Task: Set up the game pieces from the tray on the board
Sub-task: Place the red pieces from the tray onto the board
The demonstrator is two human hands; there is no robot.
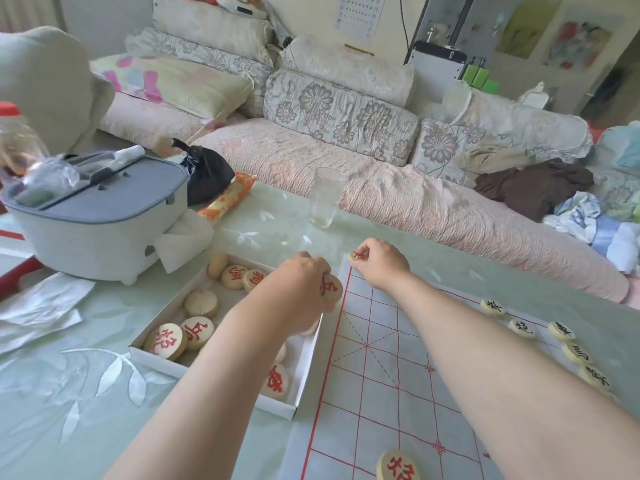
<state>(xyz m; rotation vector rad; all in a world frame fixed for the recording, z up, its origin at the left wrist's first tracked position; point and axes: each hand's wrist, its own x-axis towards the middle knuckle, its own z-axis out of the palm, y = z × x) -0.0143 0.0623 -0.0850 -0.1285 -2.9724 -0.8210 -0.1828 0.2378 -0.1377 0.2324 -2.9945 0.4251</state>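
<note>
Fingers (pixel 370 249) of your R hand (pixel 385 266) curl tight, pinching a red piece (pixel 356 256) at the far L corner of the board (pixel 381 358). Put it down flat, right on the corner lines, then let go. Your L hand (pixel 301 284) grips a 2nd piece (pixel 331 289) by the tray (pixel 207 380) edge, w/ fingers curled round it.
</note>
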